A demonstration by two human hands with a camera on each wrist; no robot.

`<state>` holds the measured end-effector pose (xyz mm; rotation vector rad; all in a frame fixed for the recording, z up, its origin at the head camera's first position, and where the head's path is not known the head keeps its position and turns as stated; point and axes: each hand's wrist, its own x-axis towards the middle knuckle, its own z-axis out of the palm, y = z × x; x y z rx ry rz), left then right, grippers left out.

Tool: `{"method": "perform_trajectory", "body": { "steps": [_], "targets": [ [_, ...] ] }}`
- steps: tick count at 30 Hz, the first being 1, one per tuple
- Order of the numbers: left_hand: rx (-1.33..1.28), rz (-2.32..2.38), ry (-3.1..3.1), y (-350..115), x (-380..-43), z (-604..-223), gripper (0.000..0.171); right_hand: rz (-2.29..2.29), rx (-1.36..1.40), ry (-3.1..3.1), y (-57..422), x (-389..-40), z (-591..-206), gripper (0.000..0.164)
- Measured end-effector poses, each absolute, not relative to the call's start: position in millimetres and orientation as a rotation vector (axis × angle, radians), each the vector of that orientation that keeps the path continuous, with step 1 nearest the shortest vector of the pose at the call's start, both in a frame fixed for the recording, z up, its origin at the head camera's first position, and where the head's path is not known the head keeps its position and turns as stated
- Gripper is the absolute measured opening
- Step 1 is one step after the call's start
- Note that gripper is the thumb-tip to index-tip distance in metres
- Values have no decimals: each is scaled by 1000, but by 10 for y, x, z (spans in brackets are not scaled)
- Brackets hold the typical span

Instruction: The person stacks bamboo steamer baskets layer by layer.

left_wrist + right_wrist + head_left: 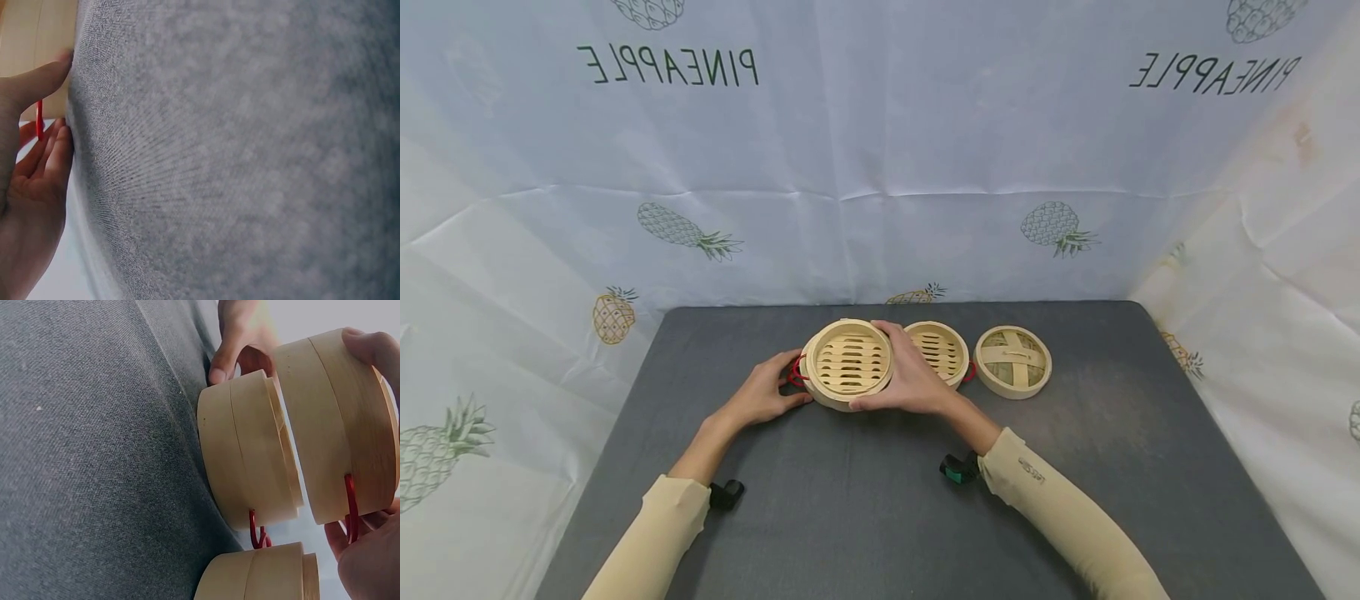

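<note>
My right hand (916,377) grips a round bamboo steamer basket (852,371) by its rim and holds it up, slats facing the head camera. Below it, with a narrow gap seen in the right wrist view, a second steamer basket (247,453) stands on the table, mostly hidden in the head view. My left hand (760,392) holds this lower basket at its left side, thumb and fingers spread around the wall near a red loop handle (797,372).
Just right of my right hand stands a third steamer basket (942,350), partly covered by it. Beside that lies the woven bamboo lid (1013,363) with a strap across it. All stand on a dark grey table (850,517), before a pineapple-print curtain (880,142).
</note>
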<state>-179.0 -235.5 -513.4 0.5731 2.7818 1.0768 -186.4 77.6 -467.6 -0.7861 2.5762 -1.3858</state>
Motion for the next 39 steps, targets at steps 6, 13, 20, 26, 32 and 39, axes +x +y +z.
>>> {"method": "perform_trajectory", "body": {
  "steps": [6, 13, 20, 26, 32, 39],
  "targets": [
    [572, 1078, 2779, -2365, -1794, -5136, 84, -1367, -775, 2580, 734, -1897, -4670, 127],
    [572, 1085, 2775, -2370, -1789, -5128, 83, -1369, -786, 2558, 696, -1938, -4698, 128],
    [593, 1086, 2792, -2369, -1788, -5135, 82, -1371, -772, 2566, 649, -1963, -4705, 127],
    [609, 1087, 2791, -2366, -1786, -5133, 80, -1389, -775, 2553, 613, -1992, -4717, 126],
    [620, 1083, 2805, -2374, -1784, -5146, 77, -1386, -785, 2559, 586, -2026, -4731, 124],
    [636, 1109, 2786, -2373, -1795, -5163, 79, -1409, -795, 2531, 572, -2072, -4737, 130]
  ]
}}
